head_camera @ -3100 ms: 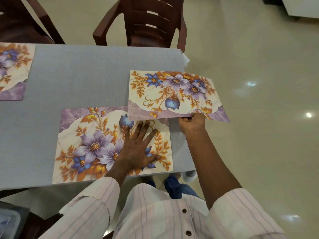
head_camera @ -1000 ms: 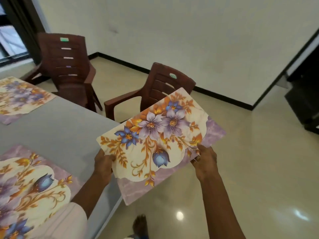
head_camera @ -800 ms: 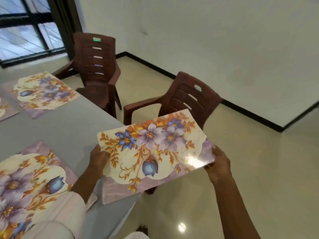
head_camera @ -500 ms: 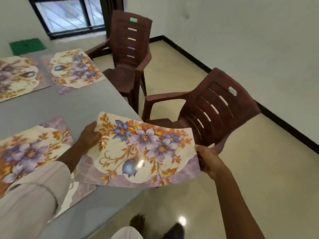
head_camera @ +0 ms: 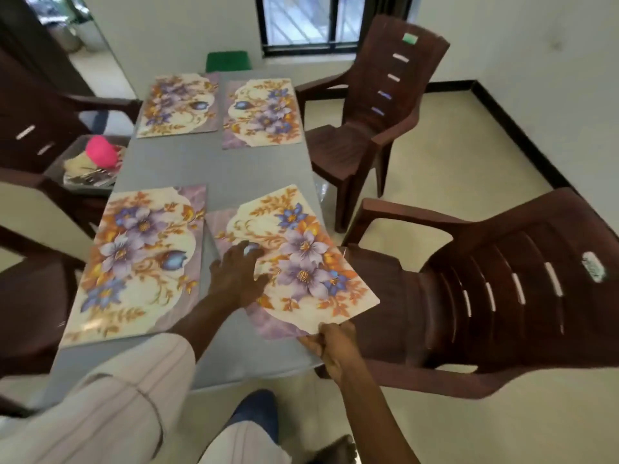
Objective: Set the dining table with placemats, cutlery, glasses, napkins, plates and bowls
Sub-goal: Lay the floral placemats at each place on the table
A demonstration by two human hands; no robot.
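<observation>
We saw 4 mats on the grey table (head_camera: 214, 169): 3 lying flat & square to it, 1 in hand. The held mat (head_camera: 301, 259) sat at the table's near right corner, skewed. Its outer corner poked past the table's right edge, over the seat of the near chair (head_camera: 485, 296).

L hand (head_camera: 237, 279) lay palm-down on the held mat's inner half, towards the table's middle. Its fingers were spread & fairly straight, pressing the mat to the table w/ nothing gripped. R hand (head_camera: 331, 343) was at the table's near right corner, thumb & fingers closed in a pinch on the mat's nearest edge.

The near-left mat (head_camera: 140, 259) lay at the table's near left, just beside the held mat. Whether their inner edges touched, we couldn't tell. The far-left mat (head_camera: 179, 105) & far-right mat (head_camera: 263, 112) lay side by side at the table's far end, w/ a thin strip of table between.

Off the table's left edge, on a chair seat, sat a tray (head_camera: 90, 177) w/ a pink thing (head_camera: 100, 150) & some pale & metal bits, too blurred to name. A far chair (head_camera: 375, 105) stood off the table's right side, towards the far end. A green thing (head_camera: 227, 61) showed past the table's far end, below a window (head_camera: 301, 21).
</observation>
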